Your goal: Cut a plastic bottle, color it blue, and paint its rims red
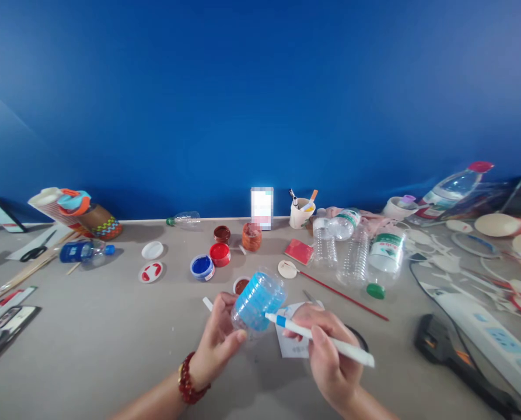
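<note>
My left hand (219,341) is closed around a cut plastic bottle piece (258,300) painted light blue, held tilted above the table. My right hand (325,347) grips a white paint pen (319,339) with a blue band near its tip; the tip touches the bottle's lower side. A red bead bracelet (189,382) sits on my left wrist. Under my right hand lies a white paper sheet (292,344).
Open paint pots, blue (202,266), red (220,254) and brown (251,236), stand behind the bottle. Clear plastic bottles (356,245), a green cap (376,290), a red-handled brush (343,296), a power strip (483,332), a black tool (444,347), scissors (36,251) and paper cups (74,213) surround the work spot.
</note>
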A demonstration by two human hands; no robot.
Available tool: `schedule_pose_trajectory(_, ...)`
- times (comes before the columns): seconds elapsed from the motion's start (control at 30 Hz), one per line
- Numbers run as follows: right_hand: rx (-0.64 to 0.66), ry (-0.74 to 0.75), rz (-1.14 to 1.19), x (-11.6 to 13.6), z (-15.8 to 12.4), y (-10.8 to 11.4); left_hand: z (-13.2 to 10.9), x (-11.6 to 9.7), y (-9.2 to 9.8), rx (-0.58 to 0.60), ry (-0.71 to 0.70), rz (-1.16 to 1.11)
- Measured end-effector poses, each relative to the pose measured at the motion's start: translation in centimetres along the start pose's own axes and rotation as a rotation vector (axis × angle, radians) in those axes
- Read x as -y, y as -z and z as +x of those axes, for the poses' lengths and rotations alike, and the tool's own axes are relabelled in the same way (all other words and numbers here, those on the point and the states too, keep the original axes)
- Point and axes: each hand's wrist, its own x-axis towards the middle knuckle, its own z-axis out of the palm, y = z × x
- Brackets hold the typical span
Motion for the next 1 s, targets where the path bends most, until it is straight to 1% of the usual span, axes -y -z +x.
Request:
schedule_pose_trajectory(0.07,0.054,0.137,-0.032,0.5,0.4,0.0,-0.2,0.2,0.1,-0.044,-0.064,0.088)
schedule_pose_trajectory(0.13,0.088,0.236,-0.103,1.2,0.9,0.0,-0.3,0.3,0.1,-0.082,-0.088,0.12)
schedule_pose_trajectory(0.23,0.104,0.328,-0.183,1.8,1.7,0.0,-0.2,0.2,0.2,-0.098,-0.031,0.051)
schedule_pose_trajectory(0.3,0.094,0.361,-0.2,1.9,2.0,0.0,-0.1,0.0,0.2,-0.07,0.046,-0.046)
schedule_pose_trajectory(0.37,0.069,0.368,-0.222,1.8,2.2,0.1,0.0,-0.2,0.3,-0.049,0.125,-0.152)
schedule_pose_trajectory(0.53,0.047,0.372,-0.265,1.5,2.1,0.2,0.1,-0.1,0.2,-0.08,0.269,-0.398)
schedule_pose_trajectory(0.63,0.062,0.361,-0.263,1.3,2.0,0.2,0.2,0.3,0.3,-0.012,0.361,-0.563)
schedule_pose_trajectory(0.73,0.057,0.362,-0.246,1.0,2.0,0.2,0.3,0.7,0.4,0.059,0.489,-0.72)
schedule_pose_trajectory(0.83,0.081,0.358,-0.222,0.6,1.8,0.4,0.5,0.7,0.5,0.111,0.584,-0.853)
schedule_pose_trajectory(0.9,0.093,0.335,-0.207,0.4,1.6,0.5,0.5,0.4,0.5,0.13,0.589,-0.888)
schedule_pose_trajectory(1.0,0.079,0.302,-0.159,0.1,1.2,0.7,0.4,0.2,0.5,0.094,0.49,-0.814)
